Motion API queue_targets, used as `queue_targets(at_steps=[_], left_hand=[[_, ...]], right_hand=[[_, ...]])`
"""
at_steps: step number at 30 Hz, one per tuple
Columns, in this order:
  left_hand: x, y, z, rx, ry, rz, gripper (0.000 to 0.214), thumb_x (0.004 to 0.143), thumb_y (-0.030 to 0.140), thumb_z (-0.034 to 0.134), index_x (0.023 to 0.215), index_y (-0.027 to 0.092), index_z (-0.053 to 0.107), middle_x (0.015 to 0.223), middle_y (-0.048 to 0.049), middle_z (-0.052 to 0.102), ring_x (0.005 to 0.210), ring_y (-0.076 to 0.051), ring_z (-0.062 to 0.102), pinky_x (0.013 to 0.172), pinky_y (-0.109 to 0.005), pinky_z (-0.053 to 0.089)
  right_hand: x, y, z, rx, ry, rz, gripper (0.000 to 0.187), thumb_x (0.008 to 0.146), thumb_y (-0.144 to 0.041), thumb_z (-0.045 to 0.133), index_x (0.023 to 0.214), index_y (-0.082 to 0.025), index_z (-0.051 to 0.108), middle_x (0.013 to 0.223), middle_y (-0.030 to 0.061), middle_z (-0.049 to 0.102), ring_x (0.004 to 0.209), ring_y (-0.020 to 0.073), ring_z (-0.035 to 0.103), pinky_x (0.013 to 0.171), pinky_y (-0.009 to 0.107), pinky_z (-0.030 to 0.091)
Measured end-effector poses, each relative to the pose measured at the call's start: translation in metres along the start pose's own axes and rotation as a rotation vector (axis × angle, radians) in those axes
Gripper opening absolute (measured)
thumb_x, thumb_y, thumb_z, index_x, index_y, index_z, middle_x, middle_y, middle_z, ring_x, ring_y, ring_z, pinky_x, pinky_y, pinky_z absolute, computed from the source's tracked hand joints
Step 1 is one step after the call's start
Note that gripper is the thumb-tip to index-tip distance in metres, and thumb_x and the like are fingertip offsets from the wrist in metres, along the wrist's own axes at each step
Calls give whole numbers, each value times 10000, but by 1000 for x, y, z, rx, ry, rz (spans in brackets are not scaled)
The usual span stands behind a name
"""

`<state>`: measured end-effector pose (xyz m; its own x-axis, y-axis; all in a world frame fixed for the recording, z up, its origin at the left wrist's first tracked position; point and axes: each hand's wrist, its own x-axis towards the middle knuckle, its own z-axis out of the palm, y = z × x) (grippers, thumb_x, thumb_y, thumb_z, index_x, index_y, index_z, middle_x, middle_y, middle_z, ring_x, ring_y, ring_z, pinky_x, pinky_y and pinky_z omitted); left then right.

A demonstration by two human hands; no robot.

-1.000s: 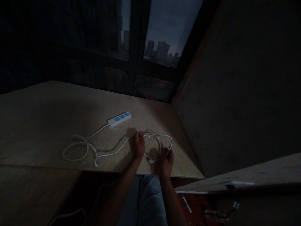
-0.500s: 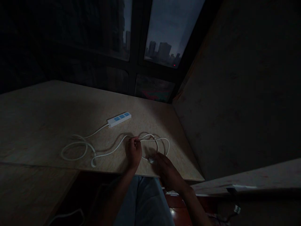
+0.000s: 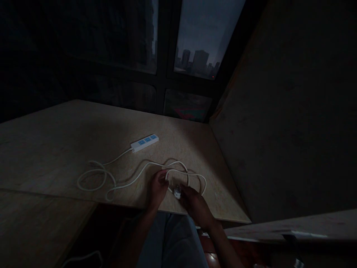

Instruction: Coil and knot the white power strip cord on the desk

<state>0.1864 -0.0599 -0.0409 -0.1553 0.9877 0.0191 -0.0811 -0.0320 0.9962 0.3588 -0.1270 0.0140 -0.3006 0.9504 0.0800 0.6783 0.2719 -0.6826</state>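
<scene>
A white power strip [image 3: 145, 143] with blue socket faces lies on the pale tabletop. Its white cord [image 3: 150, 163] runs in loose loops to the left and then across to my hands. My left hand [image 3: 158, 188] has its fingers closed around a stretch of the cord near the plug end. In the fingers of my right hand [image 3: 195, 203] is the plug [image 3: 177, 191], close to the table's front edge. Dim light hides the exact finger positions.
The pale tabletop [image 3: 111, 130] meets a dark wall [image 3: 279, 123] on the right and a window [image 3: 206, 37] at the back. Below the front edge are my legs [image 3: 178, 238] and another white cable [image 3: 83, 257] at lower left.
My left hand has come slightly toward me, and the cord stretch it was on now lies apart from it. The plug shows more clearly in my right hand. The view has shifted a little.
</scene>
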Motion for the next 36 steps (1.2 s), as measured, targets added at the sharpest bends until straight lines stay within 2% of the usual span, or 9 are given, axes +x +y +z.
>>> queue_targets(at_steps=[3,10,13,16,18,21,24,29,36], left_hand=[[-6,6,8,-295,-57,-199,588,656,343,772,1170,134,577,1120,-152,682,990,-263,684,889,-400,537],[-30,19,43,-410,-160,-153,621,764,566,687,1246,184,604,1359,-140,563,1235,-279,560,990,-360,496],[-35,26,53,-460,-175,-169,655,721,515,749,1267,212,554,1333,-135,581,1218,-276,572,963,-356,509],[-31,32,55,-551,-97,-214,645,719,527,737,1238,211,521,1201,-126,649,1082,-240,641,868,-327,535],[-26,36,52,-593,-33,-238,656,678,492,766,1215,209,516,1080,-86,669,849,-171,665,703,-265,532],[-21,44,47,-629,-63,-274,611,665,388,764,1192,198,519,820,19,605,460,-22,405,445,-179,339],[-23,57,44,-668,-160,-299,598,659,334,726,1199,180,521,641,81,456,388,1,182,392,-183,183],[-25,81,41,-651,-299,-354,676,650,390,718,1260,176,519,549,105,317,376,-12,147,385,-193,137],[1,94,24,-410,-330,-448,619,614,485,791,1090,149,583,511,122,201,374,-7,133,368,-177,115]], right_hand=[[0,-4,16,127,115,-12,489,923,-273,531,1406,-194,524,1285,138,614,1150,249,597,992,403,470],[12,-15,36,379,505,135,491,884,-335,605,1351,-187,571,1177,124,667,1040,228,641,934,361,498],[17,-20,27,370,455,57,437,891,-277,574,1325,-225,598,1213,105,654,1120,231,611,978,365,470],[12,-21,5,342,345,-17,416,898,-246,571,1311,-245,614,1187,93,662,1072,210,626,947,341,482],[6,-17,-12,338,413,0,388,898,-258,581,1282,-239,634,1145,94,671,1011,198,636,893,326,498],[4,-3,-30,426,555,177,373,860,-326,635,1211,-204,666,1143,110,670,985,208,639,836,330,508],[10,8,-36,606,451,368,385,782,-380,712,1098,-160,700,1147,114,676,1016,222,634,867,331,494],[19,0,-40,931,41,370,376,783,-441,724,963,-111,698,828,49,685,674,124,604,639,227,469],[10,13,-62,1325,113,496,371,653,-335,842,910,-111,696,597,-28,552,476,72,480,475,189,398]])
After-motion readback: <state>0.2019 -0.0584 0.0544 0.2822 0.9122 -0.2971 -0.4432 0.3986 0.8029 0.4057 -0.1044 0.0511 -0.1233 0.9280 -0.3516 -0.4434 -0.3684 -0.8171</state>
